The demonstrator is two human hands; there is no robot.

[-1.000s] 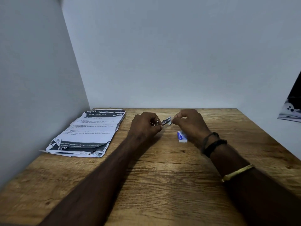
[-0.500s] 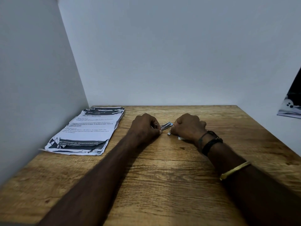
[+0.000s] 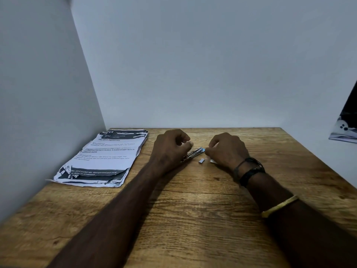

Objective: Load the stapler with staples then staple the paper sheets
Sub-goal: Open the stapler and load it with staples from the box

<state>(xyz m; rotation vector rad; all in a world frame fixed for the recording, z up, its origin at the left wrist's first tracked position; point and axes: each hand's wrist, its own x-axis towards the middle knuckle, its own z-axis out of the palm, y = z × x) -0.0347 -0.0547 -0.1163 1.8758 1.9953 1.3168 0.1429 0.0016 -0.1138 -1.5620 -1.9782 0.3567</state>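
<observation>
Staple strip (image 3: pixel 201 161) now lies loose beside stapler (image 3: pixel 194 154).
Left hand (image 3: pixel 170 149) grips it, right hand (image 3: pixel 227 150) hold unclear; seat strip squarely.

On the table (image 3: pixel 193 219) I see the paper sheets (image 3: pixel 108 155) lying far left, close against the left wall; right of them, mid-table, the stapler (image 3: pixel 194 154) lies slantwise between the hands, its left end held in the left hand (image 3: pixel 170 149), its right end meeting the right hand (image 3: pixel 226 151); a staple strip (image 3: pixel 201 161) lies just before the stapler, beside the right hand.
</observation>
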